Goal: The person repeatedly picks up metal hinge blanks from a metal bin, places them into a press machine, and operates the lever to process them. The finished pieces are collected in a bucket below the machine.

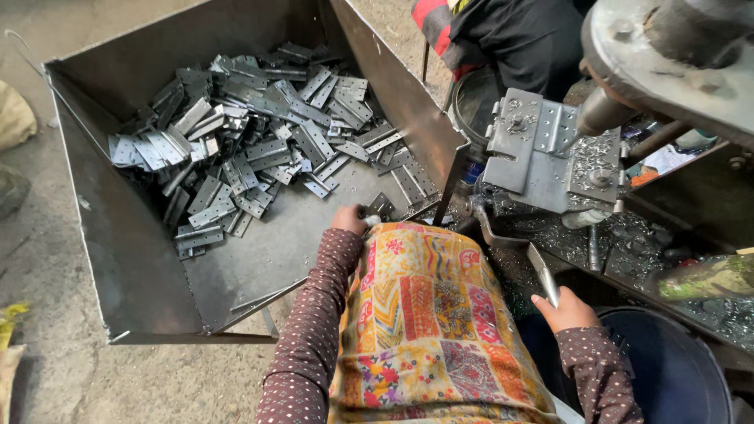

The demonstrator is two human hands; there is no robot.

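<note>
Patchwork cloth [428,314], bright orange and yellow, lies over the lap nearest the camera, between two dotted maroon sleeves.

Left hand [348,219] reaches over the near right corner of the steel bin [118,228], fingers closed on a small metal piece [375,212] at the bin floor; too little of the piece shows to tell which way it lies.

Right hand [567,309] clenched round the lower end of a flat steel lever [518,251]. Lever's long axis runs diagonally, up and left from the hand toward the press fixture [542,149] on the worktop [628,251].

Hinge plates [251,133] heaped in the far half of the bin, long axes every way, many overlapping. Near half of the bin floor bare. Bin walls slope outward; right wall stands close beside the fixture, leaving a narrow gap.

Metal shavings litter the worktop around the fixture. Dark round bucket [675,369] just right of the right hand. Another person's dark jacket [518,39] at top, behind the fixture.
</note>
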